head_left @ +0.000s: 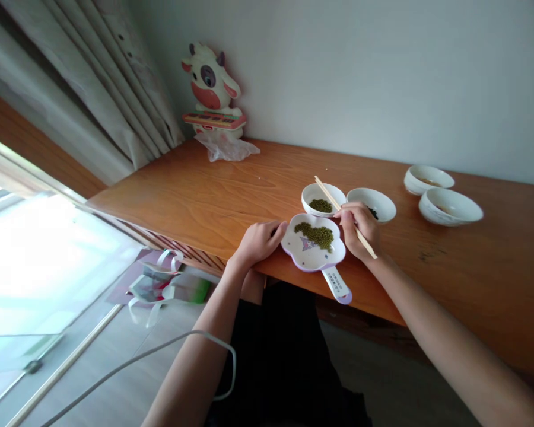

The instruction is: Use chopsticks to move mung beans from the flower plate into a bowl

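"What's nearest you?"

"The flower-shaped dish (309, 259) of green beans (321, 237), at the near edge of the surface (231, 193). My left hand (262, 240) lies loosely curled at its rim; my right hand (358, 230) grips wooden chopsticks (327, 193), far ends above the bowl (308, 196) just beyond."

"Any advice?"

"I'd pinch such small beans lightly, keep the dish steady, and stay clear of the neighbouring bowl (386, 209) with dark bits (373, 213)."
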The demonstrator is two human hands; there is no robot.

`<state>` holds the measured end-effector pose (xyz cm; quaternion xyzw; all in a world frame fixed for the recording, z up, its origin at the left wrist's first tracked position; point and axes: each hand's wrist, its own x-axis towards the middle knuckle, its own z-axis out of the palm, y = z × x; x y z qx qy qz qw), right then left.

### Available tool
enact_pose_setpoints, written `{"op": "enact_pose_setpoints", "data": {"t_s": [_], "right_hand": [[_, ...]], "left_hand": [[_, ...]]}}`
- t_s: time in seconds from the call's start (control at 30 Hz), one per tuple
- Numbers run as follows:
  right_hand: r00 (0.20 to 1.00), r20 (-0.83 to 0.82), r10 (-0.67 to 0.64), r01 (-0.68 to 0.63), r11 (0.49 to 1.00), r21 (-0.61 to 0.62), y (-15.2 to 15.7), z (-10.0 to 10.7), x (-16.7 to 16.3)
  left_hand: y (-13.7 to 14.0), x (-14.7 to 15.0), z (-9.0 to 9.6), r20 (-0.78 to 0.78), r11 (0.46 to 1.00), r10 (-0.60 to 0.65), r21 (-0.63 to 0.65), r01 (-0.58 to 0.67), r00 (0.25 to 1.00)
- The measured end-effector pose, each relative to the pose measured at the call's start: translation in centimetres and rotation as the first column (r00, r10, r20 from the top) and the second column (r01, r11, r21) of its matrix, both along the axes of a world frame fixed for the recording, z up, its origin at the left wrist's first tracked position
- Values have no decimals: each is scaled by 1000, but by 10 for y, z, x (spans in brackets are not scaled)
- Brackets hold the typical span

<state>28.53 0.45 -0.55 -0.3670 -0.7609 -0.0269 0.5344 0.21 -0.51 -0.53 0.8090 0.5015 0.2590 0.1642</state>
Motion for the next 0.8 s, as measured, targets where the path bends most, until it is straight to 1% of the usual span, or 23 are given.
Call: {"op": "enact_pose_setpoints", "data": {"t_s": [0.17, 0.4, 0.63, 0.8], "right_hand": [[998, -55, -36, 37, 999, 16, 0, 0, 1], [997, -49, -57, 59, 996, 60, 3, -6, 4], [996, -58, -60, 62, 998, 30, 3, -13, 5], [995, -90, -42, 42, 999, -5, 1, -14, 1]], "left_hand": [[-1, -1, 1, 12, 1000, 6, 9, -6, 1000], [-1, -2, -1, 37, 1000, -3, 15, 3, 999], [-1, -5, 1, 40, 1000, -29, 12, 29, 999], [-2, -5, 3, 36, 999, -41, 2, 41, 999]]}}
